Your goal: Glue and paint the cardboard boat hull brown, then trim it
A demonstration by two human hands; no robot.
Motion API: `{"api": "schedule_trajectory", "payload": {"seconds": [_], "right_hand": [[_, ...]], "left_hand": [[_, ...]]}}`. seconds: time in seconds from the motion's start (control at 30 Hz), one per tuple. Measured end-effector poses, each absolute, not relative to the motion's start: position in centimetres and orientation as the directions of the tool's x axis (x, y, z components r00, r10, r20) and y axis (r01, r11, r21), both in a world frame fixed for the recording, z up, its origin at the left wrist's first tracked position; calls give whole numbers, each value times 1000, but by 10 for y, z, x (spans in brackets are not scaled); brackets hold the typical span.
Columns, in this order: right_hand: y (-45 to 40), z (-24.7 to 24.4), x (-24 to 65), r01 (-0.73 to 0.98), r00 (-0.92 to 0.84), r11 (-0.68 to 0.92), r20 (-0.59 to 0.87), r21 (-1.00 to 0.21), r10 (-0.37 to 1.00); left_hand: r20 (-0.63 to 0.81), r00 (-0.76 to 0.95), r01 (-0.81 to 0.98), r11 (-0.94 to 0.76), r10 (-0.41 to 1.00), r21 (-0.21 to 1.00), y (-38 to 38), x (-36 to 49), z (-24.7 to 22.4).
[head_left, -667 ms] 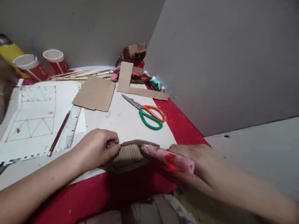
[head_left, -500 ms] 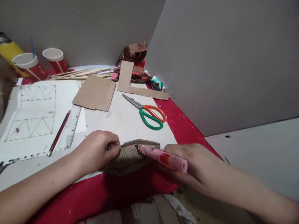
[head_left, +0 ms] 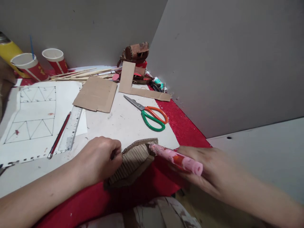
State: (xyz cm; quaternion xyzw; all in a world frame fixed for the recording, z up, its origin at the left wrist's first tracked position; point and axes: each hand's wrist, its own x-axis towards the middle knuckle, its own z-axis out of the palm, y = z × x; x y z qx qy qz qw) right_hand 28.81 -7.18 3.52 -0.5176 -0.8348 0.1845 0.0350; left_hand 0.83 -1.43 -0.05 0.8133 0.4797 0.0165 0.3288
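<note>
My left hand (head_left: 102, 158) is closed on the left end of a small cardboard piece (head_left: 131, 156), thumb and fingers pinching its edge. Ridged corrugation shows on the piece's upper face, with raised cardboard strips along its long sides. In my right hand (head_left: 201, 169) is a pink glue gun (head_left: 175, 157) with a red patch on its barrel. Its tip rests at or just above the right end of the cardboard; contact cannot be made out. The grip is hidden under the barrel and hand. Beyond the cardboard lie scissors (head_left: 147, 112) with orange and green handles.
Flat cardboard (head_left: 96, 93) and an L-shaped cardboard piece (head_left: 128, 77) lie farther back. To the left are a drawing sheet (head_left: 33, 110), a pencil (head_left: 59, 134) and a clear ruler (head_left: 71, 133). Thin sticks (head_left: 78, 74) and paper cups (head_left: 53, 60) stand near the wall (head_left: 213, 63).
The glue gun and my right hand have shifted right along the cardboard. The cardboard has tilted, its right end higher and its left end lower.
</note>
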Motion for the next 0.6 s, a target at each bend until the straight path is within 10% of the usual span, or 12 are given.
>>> {"api": "schedule_trajectory", "payload": {"seconds": [0.6], "right_hand": [[-75, 27, 282, 846, -487, 406, -191, -347, 852]], "left_hand": [[-251, 743, 532, -319, 621, 785, 31, 60, -8]]}}
